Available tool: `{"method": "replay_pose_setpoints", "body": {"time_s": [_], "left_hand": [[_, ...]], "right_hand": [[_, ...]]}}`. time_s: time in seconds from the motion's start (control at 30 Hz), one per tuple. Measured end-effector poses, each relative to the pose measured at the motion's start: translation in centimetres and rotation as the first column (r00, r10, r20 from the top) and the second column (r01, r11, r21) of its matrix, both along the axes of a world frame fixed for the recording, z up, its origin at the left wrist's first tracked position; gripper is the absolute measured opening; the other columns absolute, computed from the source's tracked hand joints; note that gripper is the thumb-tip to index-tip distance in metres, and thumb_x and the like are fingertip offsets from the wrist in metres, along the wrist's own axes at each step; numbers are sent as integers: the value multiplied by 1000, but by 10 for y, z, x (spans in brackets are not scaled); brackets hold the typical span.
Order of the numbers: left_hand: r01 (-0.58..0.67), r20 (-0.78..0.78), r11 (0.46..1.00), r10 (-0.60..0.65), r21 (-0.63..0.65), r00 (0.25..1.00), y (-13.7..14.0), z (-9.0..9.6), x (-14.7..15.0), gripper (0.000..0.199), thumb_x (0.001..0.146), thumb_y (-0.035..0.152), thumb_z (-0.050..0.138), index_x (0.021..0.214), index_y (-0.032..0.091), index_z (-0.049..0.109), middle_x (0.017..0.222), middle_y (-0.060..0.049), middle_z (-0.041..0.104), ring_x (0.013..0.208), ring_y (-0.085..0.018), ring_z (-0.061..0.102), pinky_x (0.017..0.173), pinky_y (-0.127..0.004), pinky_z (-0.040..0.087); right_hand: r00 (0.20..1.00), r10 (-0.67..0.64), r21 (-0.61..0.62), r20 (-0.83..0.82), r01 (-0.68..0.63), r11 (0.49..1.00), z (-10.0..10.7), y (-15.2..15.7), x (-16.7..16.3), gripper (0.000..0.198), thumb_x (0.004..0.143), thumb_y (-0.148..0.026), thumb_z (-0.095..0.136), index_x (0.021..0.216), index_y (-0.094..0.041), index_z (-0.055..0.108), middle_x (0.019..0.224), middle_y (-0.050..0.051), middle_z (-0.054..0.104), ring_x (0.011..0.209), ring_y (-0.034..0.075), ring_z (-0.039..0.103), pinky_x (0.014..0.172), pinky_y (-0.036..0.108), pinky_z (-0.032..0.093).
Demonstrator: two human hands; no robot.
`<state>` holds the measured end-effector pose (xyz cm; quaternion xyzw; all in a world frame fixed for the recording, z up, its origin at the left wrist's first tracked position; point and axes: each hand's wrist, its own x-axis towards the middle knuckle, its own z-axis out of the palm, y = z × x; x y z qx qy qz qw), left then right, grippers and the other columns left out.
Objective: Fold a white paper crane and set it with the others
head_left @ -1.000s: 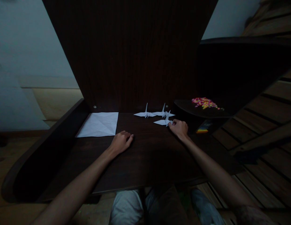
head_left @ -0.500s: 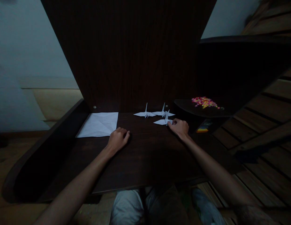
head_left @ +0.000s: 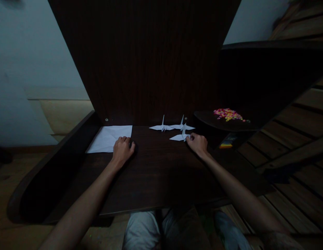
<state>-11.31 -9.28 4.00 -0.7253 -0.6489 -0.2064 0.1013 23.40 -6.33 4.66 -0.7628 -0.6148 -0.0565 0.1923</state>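
My right hand (head_left: 199,143) pinches the right wing of a white folded paper crane (head_left: 178,137) between thumb and fingers, low over the dark wooden desk (head_left: 156,166). Just behind it, two more paper cranes stand side by side: one on the left (head_left: 163,127) and one on the right (head_left: 182,126), their wing tips meeting. My left hand (head_left: 122,150) rests over the right front corner of a creased white paper sheet (head_left: 109,135). Its fingers are loosely bent, with the thumb held apart, and it grips nothing that I can see.
A heap of small pink, red and yellow pieces (head_left: 227,114) lies on a raised corner shelf (head_left: 203,118) at the right. Beneath that shelf is a small item with a yellow-orange edge (head_left: 226,146). A tall dark panel (head_left: 145,62) closes off the back, and a raised side board (head_left: 54,166) borders the left.
My left hand has moved left onto the paper's corner, its thumb spreading away from the fingers. The crane in my right hand has shifted slightly left and toward me.
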Motion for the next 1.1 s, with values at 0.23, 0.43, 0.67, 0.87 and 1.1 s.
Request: {"method": "replay_pose_setpoints", "body": {"time_s": [0.23, 0.43, 0.67, 0.87, 1.1], "left_hand": [[-25, -51, 1000, 26, 4, 998, 0, 0, -2, 31, 88, 31, 43, 98, 13, 67, 101, -17, 64, 99, -32, 53, 84, -42, 44], [-56, -74, 998, 56, 4, 996, 1, 1, -4, 33, 88, 31, 43, 101, 12, 66, 105, -17, 62, 102, -34, 51, 84, -43, 43], [-69, -105, 998, 68, -3, 992, 1, -2, -5, 33, 87, 32, 44, 103, 12, 65, 107, -18, 63, 102, -34, 52, 84, -44, 44], [-119, -134, 989, 106, -91, 985, 1, -1, -7, 33, 87, 32, 45, 106, 10, 61, 110, -19, 63, 102, -34, 57, 85, -41, 45], [-189, -117, 959, 167, -211, 979, 1, 1, -8, 39, 92, 37, 37, 106, 9, 60, 95, -20, 69, 93, -32, 65, 72, -37, 49]], "right_hand": [[1000, -5, -15, -5, 5, 1000, 0, 8, 0, 29, 83, -38, 50, 86, -19, 71, 85, 11, 72, 78, 24, 66, 61, 27, 39], [1000, -9, -25, 12, 10, 1000, -3, 18, 2, 32, 84, -38, 49, 92, -18, 72, 89, 13, 72, 82, 26, 67, 63, 28, 41], [1000, -2, -19, 5, 2, 1000, -2, 24, 2, 31, 83, -38, 50, 91, -18, 72, 89, 13, 72, 82, 25, 67, 64, 28, 42], [1000, 3, -40, 1, -3, 999, -1, 25, 1, 34, 83, -44, 51, 90, -18, 72, 88, 12, 72, 81, 26, 67, 63, 28, 42], [996, -27, 5, -80, 27, 1000, 1, 16, 4, 38, 76, -51, 57, 96, -22, 69, 85, 7, 72, 80, 25, 66, 63, 29, 42]]}}
